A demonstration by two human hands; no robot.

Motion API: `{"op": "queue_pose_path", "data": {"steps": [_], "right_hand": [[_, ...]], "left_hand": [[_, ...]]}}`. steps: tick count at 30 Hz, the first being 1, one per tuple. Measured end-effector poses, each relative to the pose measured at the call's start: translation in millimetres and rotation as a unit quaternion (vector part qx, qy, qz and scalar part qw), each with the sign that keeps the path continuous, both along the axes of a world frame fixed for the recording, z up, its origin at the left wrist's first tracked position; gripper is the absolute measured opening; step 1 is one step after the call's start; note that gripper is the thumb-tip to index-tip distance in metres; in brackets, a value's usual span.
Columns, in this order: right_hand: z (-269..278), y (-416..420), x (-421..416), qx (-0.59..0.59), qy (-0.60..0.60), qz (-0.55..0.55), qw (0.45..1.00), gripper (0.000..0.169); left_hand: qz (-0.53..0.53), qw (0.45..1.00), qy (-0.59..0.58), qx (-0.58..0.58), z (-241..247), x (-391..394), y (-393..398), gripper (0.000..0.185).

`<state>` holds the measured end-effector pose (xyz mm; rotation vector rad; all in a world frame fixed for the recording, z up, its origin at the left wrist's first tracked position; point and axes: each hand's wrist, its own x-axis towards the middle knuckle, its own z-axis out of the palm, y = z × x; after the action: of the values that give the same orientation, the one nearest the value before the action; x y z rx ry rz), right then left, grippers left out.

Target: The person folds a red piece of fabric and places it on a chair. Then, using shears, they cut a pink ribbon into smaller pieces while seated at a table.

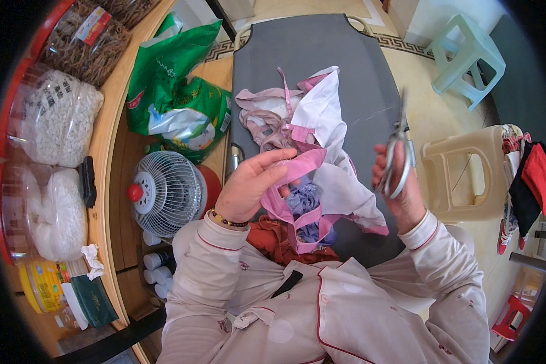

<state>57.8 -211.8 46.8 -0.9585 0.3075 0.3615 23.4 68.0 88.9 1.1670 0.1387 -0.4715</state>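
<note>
My left hand [254,187], a beaded bracelet at its wrist, holds a pink fabric strip [304,166] between thumb and fingers. The strip loops down towards my lap and lies against a white cloth piece with pink edging [321,109]. In my right hand [402,200] is a pair of metal scissors [397,133], blades pointing away from me and apart from the cloth. Beyond my left hand lies a dusty-pink bra-like garment [266,123]. Bunched blue-violet fabric [302,200] and a red-orange cloth [270,239] lie close to my lap, partly hidden by the pink strip.
The cloths lie on a grey folding cot [286,43]. At left, a wooden shelf unit [113,150] holds clear jars, with a green plastic bag [177,91] and a small caged fan [168,193] beside it. Right are a beige stool [464,182] and a pale-green stool [468,63].
</note>
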Motion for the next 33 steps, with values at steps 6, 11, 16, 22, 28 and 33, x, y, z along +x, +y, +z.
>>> {"op": "queue_pose_path", "data": {"steps": [6,11,16,22,28,33], "right_hand": [[7.8,-17.3,17.5,-0.094,-0.178,-0.021,0.979,0.032],[3.0,19.6,-21.9,-0.125,-0.089,0.143,0.978,0.016],[14.3,43.4,-30.2,-0.111,-0.11,0.161,0.975,0.016],[9.8,41.9,-24.1,-0.055,-0.068,0.097,0.991,0.018],[21.4,35.0,-14.8,-0.099,-0.093,0.109,0.985,0.019],[21.4,31.6,-9.6,-0.137,-0.043,0.129,0.981,0.021]], "left_hand": [[-0.011,0.998,-0.014,-0.063,-3.3,1.6,-2.9,0.047],[-0.019,0.996,-0.052,-0.074,-10.1,2.9,-22.8,0.052],[-0.049,0.992,-0.105,-0.047,-13.6,-5.0,-50.0,0.057],[0.029,0.966,-0.203,0.158,-29.1,-15.5,-70.5,0.047],[-0.078,0.986,-0.097,0.108,-28.9,-9.6,-49.8,0.022],[-0.051,0.997,-0.059,0.02,-28.4,-12.7,-52.0,0.025]]}}
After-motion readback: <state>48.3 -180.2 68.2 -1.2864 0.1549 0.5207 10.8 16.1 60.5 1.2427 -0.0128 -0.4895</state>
